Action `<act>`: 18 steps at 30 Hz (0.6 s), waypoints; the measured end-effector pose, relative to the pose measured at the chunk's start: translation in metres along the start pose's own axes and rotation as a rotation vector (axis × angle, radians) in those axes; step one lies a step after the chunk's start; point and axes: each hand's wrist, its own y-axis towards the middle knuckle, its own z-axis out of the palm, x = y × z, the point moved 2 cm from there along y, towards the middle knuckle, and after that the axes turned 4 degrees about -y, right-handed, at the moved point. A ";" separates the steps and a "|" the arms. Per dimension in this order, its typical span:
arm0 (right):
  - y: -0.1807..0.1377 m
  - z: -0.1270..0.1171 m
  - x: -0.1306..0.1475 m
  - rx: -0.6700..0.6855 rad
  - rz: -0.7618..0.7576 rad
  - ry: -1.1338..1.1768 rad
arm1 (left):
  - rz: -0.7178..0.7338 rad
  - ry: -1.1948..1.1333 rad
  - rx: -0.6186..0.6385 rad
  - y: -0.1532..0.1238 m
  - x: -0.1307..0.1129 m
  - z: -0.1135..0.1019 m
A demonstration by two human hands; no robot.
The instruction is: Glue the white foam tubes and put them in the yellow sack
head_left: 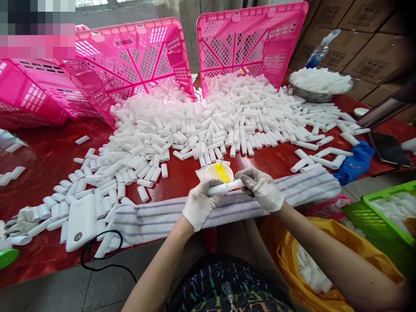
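Observation:
Both my hands wear white gloves. My left hand (199,203) and my right hand (262,188) are closed on the two ends of one white plastic tube (225,186), held level over a striped towel (227,208) at the table's near edge. Just behind the tube stands a small white cup of yellow liquid (219,171) with a thin stick in it. A big heap of white tubes (208,121) covers the red table (48,156) beyond.
Pink crates (130,65) stand tipped at the back. A metal bowl of tubes (320,84) is at the right rear. A phone (388,149) and blue cloth (355,162) lie right. A green crate (386,212) and yellow bag (308,264) hold tubes. White power bank (80,223) left.

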 end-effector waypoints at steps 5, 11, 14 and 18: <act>-0.019 0.000 0.007 0.013 -0.404 -0.356 | -0.043 0.214 0.050 -0.008 -0.006 0.003; -0.042 0.017 0.020 -0.144 -0.824 -0.934 | -0.220 0.408 0.014 -0.013 -0.006 0.037; -0.040 0.021 0.019 -0.273 -0.668 -0.753 | -0.207 0.522 -0.116 -0.019 -0.013 0.052; -0.042 -0.016 0.011 -0.166 -0.364 -0.608 | 0.039 0.440 0.014 -0.020 -0.015 0.045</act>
